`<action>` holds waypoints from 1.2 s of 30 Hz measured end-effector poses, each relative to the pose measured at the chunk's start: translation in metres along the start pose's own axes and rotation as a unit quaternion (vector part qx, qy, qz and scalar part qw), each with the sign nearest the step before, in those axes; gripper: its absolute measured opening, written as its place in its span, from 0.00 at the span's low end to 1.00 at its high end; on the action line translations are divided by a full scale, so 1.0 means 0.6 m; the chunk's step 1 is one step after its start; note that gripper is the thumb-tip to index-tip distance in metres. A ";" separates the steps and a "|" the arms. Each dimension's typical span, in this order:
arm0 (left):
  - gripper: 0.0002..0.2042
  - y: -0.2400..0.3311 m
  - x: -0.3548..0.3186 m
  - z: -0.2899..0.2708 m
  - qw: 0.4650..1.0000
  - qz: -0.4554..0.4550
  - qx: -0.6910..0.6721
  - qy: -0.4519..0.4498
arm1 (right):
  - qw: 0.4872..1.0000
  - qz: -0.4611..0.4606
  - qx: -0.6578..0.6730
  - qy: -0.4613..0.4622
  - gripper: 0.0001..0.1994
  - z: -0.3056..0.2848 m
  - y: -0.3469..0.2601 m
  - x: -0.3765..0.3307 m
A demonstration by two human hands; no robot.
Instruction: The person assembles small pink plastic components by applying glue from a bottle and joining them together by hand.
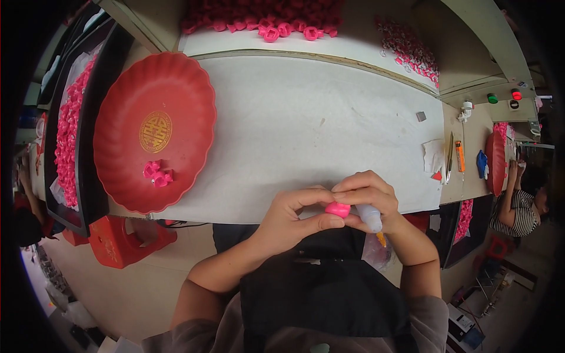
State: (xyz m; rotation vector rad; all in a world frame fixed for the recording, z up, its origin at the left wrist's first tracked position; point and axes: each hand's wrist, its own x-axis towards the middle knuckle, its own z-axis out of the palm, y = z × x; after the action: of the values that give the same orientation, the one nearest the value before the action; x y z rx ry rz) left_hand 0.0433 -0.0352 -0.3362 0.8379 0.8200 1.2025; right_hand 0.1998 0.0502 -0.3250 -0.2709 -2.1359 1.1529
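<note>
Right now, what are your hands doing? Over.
Left hand pinching small pink piece. Right hand on it too, gripping small glue bottle. Red tray off left, nothing in the way.

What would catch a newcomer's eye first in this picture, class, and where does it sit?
The big red scalloped tray on the left of the white table, with a gold emblem and a few pink pieces in it. Next, at the table's near edge, the left hand and right hand pinch one pink piece, the right also holding a small glue bottle. A heap of pink pieces lies at the far edge.
</note>
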 end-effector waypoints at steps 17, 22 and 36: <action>0.13 0.007 0.007 -0.009 0.964 0.134 0.212 0.083 | 0.985 0.107 0.010 0.135 0.20 0.027 0.002 -0.032; 0.13 0.041 -0.007 -0.031 0.972 0.104 0.189 0.097 | 0.978 0.138 0.018 0.153 0.19 0.028 0.005 -0.036; 0.14 0.087 -0.026 -0.087 0.929 0.219 0.280 0.106 | 0.972 0.152 0.000 0.181 0.15 0.017 0.015 -0.042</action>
State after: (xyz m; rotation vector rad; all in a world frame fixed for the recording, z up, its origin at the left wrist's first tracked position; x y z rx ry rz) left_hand -0.0284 -0.0367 -0.3128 1.4295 1.2264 1.4905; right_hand 0.2106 0.0367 -0.3476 -0.7707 -1.8114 1.1659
